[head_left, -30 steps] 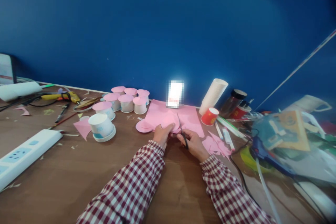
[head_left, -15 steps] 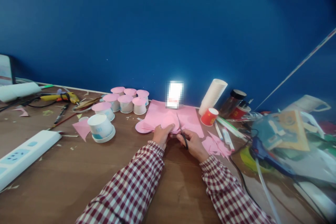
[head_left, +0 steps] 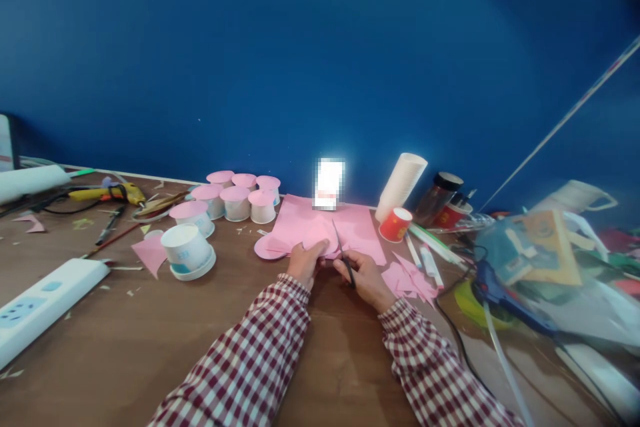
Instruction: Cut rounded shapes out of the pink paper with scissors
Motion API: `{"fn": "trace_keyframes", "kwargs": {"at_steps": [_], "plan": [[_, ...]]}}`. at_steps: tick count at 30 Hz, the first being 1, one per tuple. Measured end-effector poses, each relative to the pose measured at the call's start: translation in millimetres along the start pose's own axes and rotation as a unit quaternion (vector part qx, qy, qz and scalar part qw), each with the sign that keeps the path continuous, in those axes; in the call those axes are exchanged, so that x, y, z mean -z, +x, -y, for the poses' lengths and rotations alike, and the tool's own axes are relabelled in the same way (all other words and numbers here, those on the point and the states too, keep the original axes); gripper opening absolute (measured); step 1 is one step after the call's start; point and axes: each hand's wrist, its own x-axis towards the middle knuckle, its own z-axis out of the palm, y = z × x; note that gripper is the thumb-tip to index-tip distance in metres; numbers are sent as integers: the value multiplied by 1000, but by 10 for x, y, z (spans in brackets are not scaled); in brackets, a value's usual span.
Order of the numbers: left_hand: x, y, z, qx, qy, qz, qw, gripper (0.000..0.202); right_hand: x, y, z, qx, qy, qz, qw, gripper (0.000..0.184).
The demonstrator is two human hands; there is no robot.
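Observation:
My left hand (head_left: 307,263) is closed on a piece of pink paper (head_left: 316,233), its thumb lying on top. In my right hand (head_left: 367,275) I grip a pair of scissors (head_left: 345,260), blades pointing up and away from me at the right side of that piece. Behind and under the hands lies a larger pink sheet (head_left: 363,227). A pink paper disc (head_left: 267,246) sits left of my left hand. Pink scraps (head_left: 410,278) lie to the right of my right hand. How far the blades are apart is hard to see.
Several paper cups with pink disc tops (head_left: 236,203) stand at back left, near an uncovered white cup (head_left: 186,247). A power strip (head_left: 50,300) and yellow glue gun (head_left: 113,194) lie left. To the right are stacked cups (head_left: 403,187), a red cup (head_left: 395,225) and a blue glue gun (head_left: 515,300).
The view has shifted slightly, so the things on the table appear a little lower and further left. Both hands keep their grips, with hardly any movement relative to the paper.

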Motion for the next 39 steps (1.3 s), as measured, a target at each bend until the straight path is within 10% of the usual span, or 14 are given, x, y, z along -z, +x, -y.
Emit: {"fn": "trace_keyframes", "kwargs": {"at_steps": [39], "plan": [[0, 18, 30, -17, 20, -18, 999, 28, -11, -3, -21, -4, 4, 3, 1000, 23]]}}
